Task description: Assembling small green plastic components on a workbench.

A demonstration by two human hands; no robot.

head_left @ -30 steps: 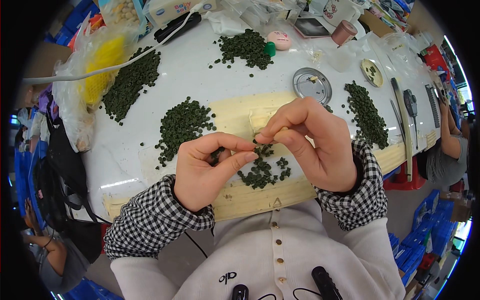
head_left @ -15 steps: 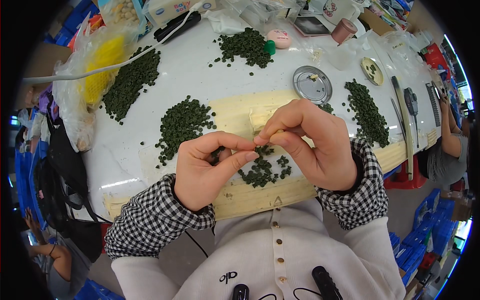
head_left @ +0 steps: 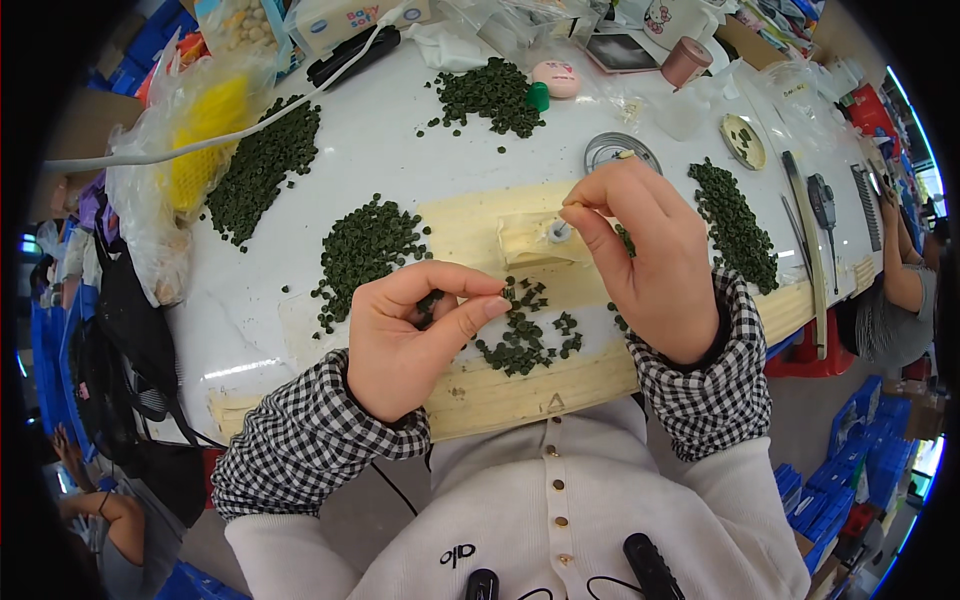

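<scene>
My left hand (head_left: 410, 325) hovers near the table's front edge, thumb and forefinger pinched together. Dark green bits show inside its curled fingers; what the fingertips grip is too small to make out. Just right of those fingertips lies a loose group of small dark green pieces (head_left: 515, 345). Held higher, my right hand (head_left: 655, 255) has thumb and forefinger closed on something tiny that I cannot make out. Beside its fingertips, a small white round thing (head_left: 558, 231) sits on a cream, tape-wrapped block (head_left: 520, 252).
More green pieces form heaps at the left (head_left: 370, 250), far left (head_left: 260, 175), back (head_left: 490, 95) and right (head_left: 735, 225). A round metal lid (head_left: 610, 148) lies behind my right hand. Tweezers (head_left: 797, 235) and a long flat strip (head_left: 805, 230) rest at the right. A white cable (head_left: 230, 130) crosses the back left.
My right hand has drawn away from the left fingertips, up and to the right, beside the cream block, uncovering the white round thing. The left hand has barely moved.
</scene>
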